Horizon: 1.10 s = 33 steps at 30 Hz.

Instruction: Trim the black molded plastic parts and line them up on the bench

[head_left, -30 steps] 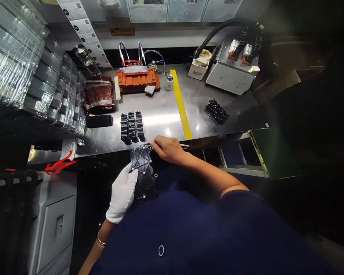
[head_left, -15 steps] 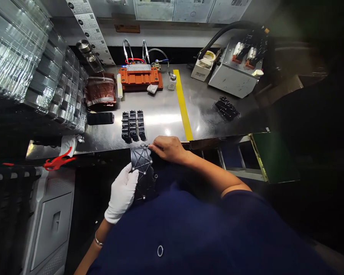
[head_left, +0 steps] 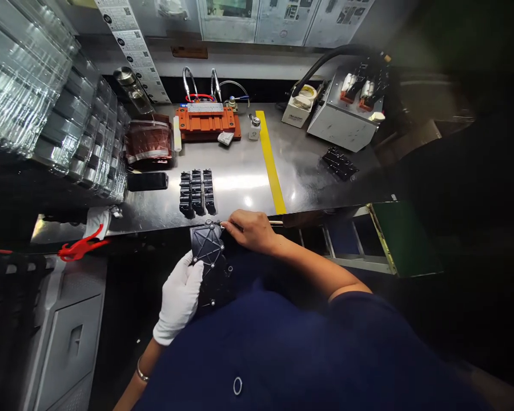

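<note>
My left hand [head_left: 180, 294], in a white glove, is closed on the left edge of a black plastic cover [head_left: 208, 246]. Crossed ribs and several small metal-ringed holes mark the cover, which hangs in front of the bench edge; its lower part is lost against dark clothing. My bare right hand [head_left: 252, 229] pinches a slim tool with a pale handle [head_left: 276, 222]. The tool's tip meets the cover's upper right corner, though its exact kind is too small to tell. Just beyond the cover, three rows of black plastic parts [head_left: 197, 193] stand on the metal bench [head_left: 235, 162].
An orange fixture [head_left: 208, 123] stands at the back, near a small white bottle [head_left: 254, 129]. Yellow tape [head_left: 270, 162] crosses the bench. A phone [head_left: 148, 181] and stacked clear trays [head_left: 81, 114] lie left. Right are a grey machine [head_left: 340, 123] and black parts [head_left: 340, 164].
The view has shifted slightly, so the bench sits a little lower. Both hands keep their hold, with the tool still at the cover's upper corner.
</note>
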Each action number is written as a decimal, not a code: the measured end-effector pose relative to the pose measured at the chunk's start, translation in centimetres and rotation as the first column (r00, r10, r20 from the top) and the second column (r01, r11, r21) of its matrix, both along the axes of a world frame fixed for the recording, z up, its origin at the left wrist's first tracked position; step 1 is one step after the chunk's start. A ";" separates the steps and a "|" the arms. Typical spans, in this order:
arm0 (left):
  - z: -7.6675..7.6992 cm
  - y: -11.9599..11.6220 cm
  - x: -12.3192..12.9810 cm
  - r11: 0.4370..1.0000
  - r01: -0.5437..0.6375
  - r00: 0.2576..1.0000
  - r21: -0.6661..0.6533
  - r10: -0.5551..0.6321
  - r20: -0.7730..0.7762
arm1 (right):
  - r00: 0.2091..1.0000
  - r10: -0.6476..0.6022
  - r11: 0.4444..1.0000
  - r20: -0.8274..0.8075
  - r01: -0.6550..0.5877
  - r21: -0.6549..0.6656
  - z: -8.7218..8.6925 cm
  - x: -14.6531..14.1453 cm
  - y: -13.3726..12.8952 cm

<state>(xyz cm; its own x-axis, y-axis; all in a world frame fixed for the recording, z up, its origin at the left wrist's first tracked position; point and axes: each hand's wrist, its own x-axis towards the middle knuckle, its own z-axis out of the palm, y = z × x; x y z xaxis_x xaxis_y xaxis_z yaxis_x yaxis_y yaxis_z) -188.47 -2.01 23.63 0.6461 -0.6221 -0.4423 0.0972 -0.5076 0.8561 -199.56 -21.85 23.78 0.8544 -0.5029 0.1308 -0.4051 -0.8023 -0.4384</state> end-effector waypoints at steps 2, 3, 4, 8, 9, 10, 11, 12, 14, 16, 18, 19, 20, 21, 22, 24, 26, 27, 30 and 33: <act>0.1 0.1 -0.1 1.000 -0.007 1.000 -0.002 0.008 0.029 | 1.000 0.002 1.000 -0.008 -0.002 -0.001 -0.1 0.0 0.3; 0.1 0.1 -0.1 1.000 -0.008 0.999 0.004 0.007 0.044 | 1.000 0.000 1.000 -0.015 0.000 -0.004 -0.1 0.0 0.4; 0.2 0.2 -0.1 1.000 -0.008 0.998 0.011 0.008 0.055 | 1.000 -0.005 1.000 -0.023 0.004 -0.006 -0.1 0.1 0.5; 0.3 0.5 -0.3 1.000 -0.022 0.999 0.015 0.021 0.035 | 0.998 -0.041 0.999 -0.044 0.040 -0.010 -0.1 0.4 0.7; 0.3 0.5 -0.3 1.000 -0.027 0.999 0.008 0.027 0.028 | 0.998 -0.054 0.998 -0.040 0.054 -0.008 -0.1 0.4 0.8; 0.2 0.6 -0.3 0.999 -0.032 0.999 0.000 0.032 0.025 | 0.997 -0.068 0.998 -0.031 0.068 -0.005 -0.1 0.5 0.9; 0.2 0.7 -0.3 0.999 -0.036 0.999 -0.006 0.036 0.026 | 0.997 -0.077 0.997 -0.017 0.077 0.000 0.0 0.5 1.0; 0.1 0.8 -0.3 0.999 -0.041 0.999 -0.010 0.041 0.029 | 0.997 -0.082 0.997 -0.002 0.082 0.006 0.0 0.4 1.1; 0.0 0.9 -0.4 0.999 -0.053 0.998 -0.014 0.053 0.042 | 0.997 -0.078 0.997 0.016 0.077 0.011 0.1 0.4 1.4; 0.0 1.0 -0.4 0.998 -0.060 0.997 -0.013 0.060 0.053 | 0.998 -0.067 0.998 0.007 0.067 0.009 0.1 0.4 1.8; 0.1 1.0 -0.5 0.998 -0.056 0.996 -0.006 0.056 0.065 | 0.997 -0.070 0.998 -0.015 0.070 0.007 0.1 0.5 2.2; 0.1 1.1 -0.5 0.999 -0.053 0.996 -0.004 0.053 0.074 | 0.997 -0.076 0.997 -0.027 0.076 0.007 0.1 0.6 2.4; 0.2 1.1 -0.6 0.999 -0.050 0.995 -0.005 0.050 0.082 | 0.995 -0.087 0.996 -0.041 0.087 0.006 0.1 0.8 2.6; 0.2 1.1 -0.6 0.999 -0.048 0.995 -0.010 0.049 0.090 | 0.994 -0.099 0.995 -0.055 0.099 0.003 0.1 0.9 2.7; 0.3 1.1 -0.7 0.999 -0.044 0.994 -0.015 0.045 0.095 | 0.992 -0.111 0.994 -0.067 0.111 -0.001 0.1 1.1 2.8; 0.4 1.1 -0.8 0.999 -0.033 0.994 -0.022 0.035 0.102 | 0.989 -0.129 0.992 -0.076 0.129 -0.005 0.2 1.3 2.9; 0.4 1.2 -0.8 0.999 -0.034 0.994 -0.024 0.037 0.102 | 0.991 -0.127 0.992 -0.046 0.128 0.013 0.3 1.3 2.7; 0.4 1.2 -0.9 0.999 -0.041 0.994 -0.024 0.043 0.104 | 0.993 -0.121 0.992 -0.017 0.121 0.028 0.4 1.1 2.5; 0.4 1.4 -0.8 0.999 -0.053 0.991 -0.009 0.054 0.119 | 0.994 -0.069 0.996 0.081 0.064 0.064 0.6 0.2 1.8; 0.6 1.4 -0.7 0.999 -0.054 0.991 0.006 0.053 0.125 | 0.990 0.083 0.993 0.112 -0.091 0.069 0.5 -1.1 1.2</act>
<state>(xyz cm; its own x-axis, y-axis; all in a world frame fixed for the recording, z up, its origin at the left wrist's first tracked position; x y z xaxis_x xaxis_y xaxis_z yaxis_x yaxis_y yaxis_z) -189.22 -0.59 24.20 0.7289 -0.5815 -0.3614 0.0168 -0.5125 0.8585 -200.62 -20.62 24.32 0.8781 -0.4387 0.1909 -0.2814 -0.7963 -0.5354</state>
